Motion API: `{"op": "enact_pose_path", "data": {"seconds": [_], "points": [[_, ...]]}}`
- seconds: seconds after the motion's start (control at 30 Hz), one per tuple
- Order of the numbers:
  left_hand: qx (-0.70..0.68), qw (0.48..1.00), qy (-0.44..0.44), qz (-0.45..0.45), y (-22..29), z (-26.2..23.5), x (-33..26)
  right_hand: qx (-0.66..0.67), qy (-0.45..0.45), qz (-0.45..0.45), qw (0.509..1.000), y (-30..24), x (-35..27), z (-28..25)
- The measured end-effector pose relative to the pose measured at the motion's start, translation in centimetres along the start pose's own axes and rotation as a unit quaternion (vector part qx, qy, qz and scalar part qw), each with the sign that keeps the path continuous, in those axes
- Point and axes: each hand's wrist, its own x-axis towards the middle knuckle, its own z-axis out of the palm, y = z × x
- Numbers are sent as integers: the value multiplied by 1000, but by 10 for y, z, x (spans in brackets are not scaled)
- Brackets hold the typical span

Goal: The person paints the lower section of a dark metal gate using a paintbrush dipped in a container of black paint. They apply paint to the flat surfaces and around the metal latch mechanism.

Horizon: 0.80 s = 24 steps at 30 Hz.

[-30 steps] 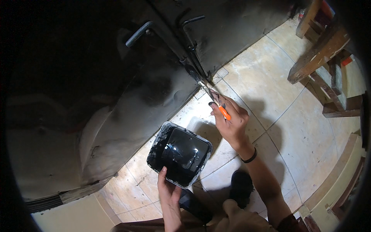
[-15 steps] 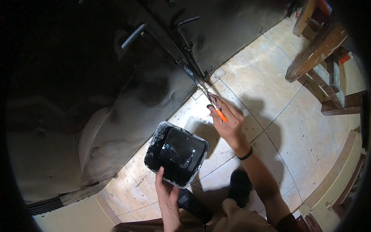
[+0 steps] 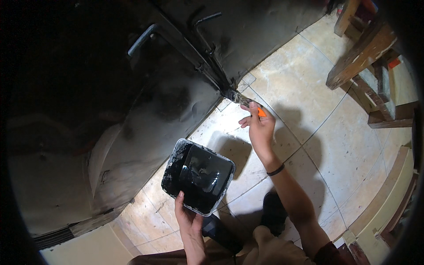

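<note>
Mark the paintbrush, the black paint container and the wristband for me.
paintbrush [image 3: 242,99], head view, on the metal ferrule beside the bristles.
black paint container [image 3: 199,176], head view, on the glossy paint inside.
wristband [image 3: 275,170], head view, on the dark band around the right wrist.

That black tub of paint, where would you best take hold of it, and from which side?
By the near rim, from below, as the left hand does: thumb over the edge, fingers under. The tub is open-topped with glossy black liquid inside, so gripping the rim keeps it level. The right hand holds the brush.
</note>
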Motion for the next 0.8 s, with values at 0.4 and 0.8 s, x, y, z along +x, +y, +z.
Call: {"op": "enact_pose_path", "data": {"seconds": [0.4, 0.8], "points": [[9, 1000, 10, -1, -1, -4, 1, 112, 80, 111, 984, 15, -5, -3], [-12, 999, -24, -18, 2, 0, -1, -152, -31, -171, 973, -59, -29, 7]]}}
